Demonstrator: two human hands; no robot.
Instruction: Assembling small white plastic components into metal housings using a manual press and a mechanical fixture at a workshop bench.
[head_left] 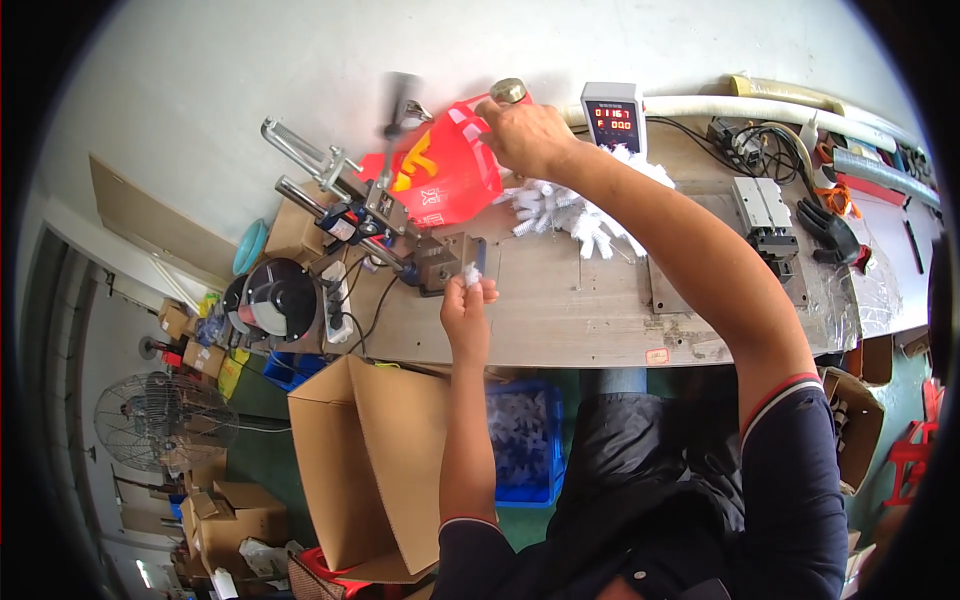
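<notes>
My left hand pinches a small white piece with fine branches or bristles, close to the metal block at the base of a hand press. Across the bench, my right hand hovers at the edge of a red bag with yellow print. Its fingers look bent, but whether they touch the bag or hold anything is unclear. The press's dark lever is smeared by motion. Under my right forearm lies a heap of similar white pieces.
Behind the heap stands a counter box with a red lit display. A metal fixture and a black glove lie at the right. Below the bench are an open cardboard box and a blue crate holding white pieces.
</notes>
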